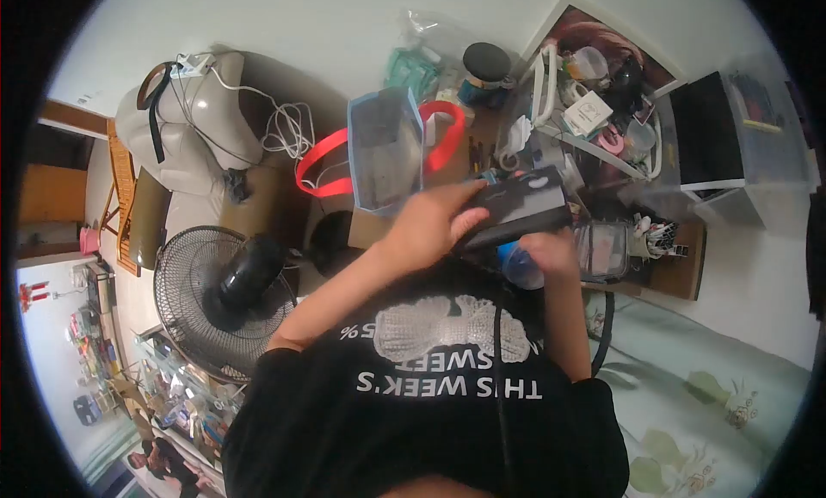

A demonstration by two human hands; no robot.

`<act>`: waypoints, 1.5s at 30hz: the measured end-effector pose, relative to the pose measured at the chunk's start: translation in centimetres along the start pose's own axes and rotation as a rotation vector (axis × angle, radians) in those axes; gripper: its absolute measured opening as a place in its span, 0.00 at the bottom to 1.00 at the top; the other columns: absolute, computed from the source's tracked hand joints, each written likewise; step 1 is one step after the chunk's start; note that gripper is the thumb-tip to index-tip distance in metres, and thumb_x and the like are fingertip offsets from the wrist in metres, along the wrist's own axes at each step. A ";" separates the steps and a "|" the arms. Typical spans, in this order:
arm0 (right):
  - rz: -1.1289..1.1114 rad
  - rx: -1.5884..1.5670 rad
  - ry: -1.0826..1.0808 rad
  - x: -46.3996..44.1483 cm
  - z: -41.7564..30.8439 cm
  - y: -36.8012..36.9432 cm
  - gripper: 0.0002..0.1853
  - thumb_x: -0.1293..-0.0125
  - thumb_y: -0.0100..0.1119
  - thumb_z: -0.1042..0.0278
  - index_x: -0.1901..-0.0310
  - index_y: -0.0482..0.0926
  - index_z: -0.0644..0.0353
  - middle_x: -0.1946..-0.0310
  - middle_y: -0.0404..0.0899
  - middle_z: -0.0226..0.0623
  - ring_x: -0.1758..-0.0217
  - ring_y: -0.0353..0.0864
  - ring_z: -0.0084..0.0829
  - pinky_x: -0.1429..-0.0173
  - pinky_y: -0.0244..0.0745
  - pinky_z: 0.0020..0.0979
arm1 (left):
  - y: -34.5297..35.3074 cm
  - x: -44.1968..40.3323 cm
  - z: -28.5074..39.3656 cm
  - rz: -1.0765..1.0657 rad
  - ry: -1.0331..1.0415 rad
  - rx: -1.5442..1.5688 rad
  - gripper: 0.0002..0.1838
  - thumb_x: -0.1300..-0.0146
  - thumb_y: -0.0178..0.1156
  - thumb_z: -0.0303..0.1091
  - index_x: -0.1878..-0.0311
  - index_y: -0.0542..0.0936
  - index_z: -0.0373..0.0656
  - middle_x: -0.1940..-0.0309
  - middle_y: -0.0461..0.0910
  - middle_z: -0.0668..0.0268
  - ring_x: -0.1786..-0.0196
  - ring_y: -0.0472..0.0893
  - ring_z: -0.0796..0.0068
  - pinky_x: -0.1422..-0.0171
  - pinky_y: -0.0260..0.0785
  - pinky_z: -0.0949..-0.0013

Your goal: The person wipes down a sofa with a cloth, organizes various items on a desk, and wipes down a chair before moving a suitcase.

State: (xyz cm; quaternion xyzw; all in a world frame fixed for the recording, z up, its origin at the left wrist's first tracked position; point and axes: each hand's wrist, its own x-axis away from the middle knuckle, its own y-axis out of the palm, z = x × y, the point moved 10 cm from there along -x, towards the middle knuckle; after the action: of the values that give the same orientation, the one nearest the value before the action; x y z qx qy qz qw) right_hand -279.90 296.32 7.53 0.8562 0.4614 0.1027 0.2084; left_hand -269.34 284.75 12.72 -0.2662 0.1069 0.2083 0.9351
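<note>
In front of my chest is a dark, flat box (514,207) with a grey panel on its upper face, held tilted. My left hand (434,225) is closed around its left end, thumb along the near side. At the box's lower right corner, my right hand (553,253) has its fingers bent against the edge; part of them is hidden. A clear round container with a blue part (521,268) shows just beside that hand, under the box. Beyond my left hand stands a clear bag with light blue edges (387,154) and red handles.
A white basket (546,89) full of small items sits at the back right, near a dark-lidded jar (487,63). On the left are a black fan (225,296) and a beige seat (185,115) with white cables. A pen holder (658,238) stands on the right.
</note>
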 end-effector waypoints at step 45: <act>0.272 0.050 0.210 -25.7 0.4 -8.2 0.14 0.40 0.67 0.61 0.60 0.76 0.59 0.68 0.79 0.37 0.68 0.78 0.33 0.71 0.73 0.30 | -10.1 6.7 -9.7 0.420 -0.360 -0.593 0.34 0.44 0.65 0.36 0.36 0.65 0.37 0.42 0.71 0.51 0.40 0.70 0.51 0.36 0.61 0.55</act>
State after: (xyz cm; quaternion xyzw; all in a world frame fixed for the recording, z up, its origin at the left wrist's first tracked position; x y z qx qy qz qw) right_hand -300.12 278.76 3.85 0.9002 0.3629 0.2074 0.1217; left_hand -259.70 273.94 7.13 -0.4561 -0.0711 0.4600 0.7584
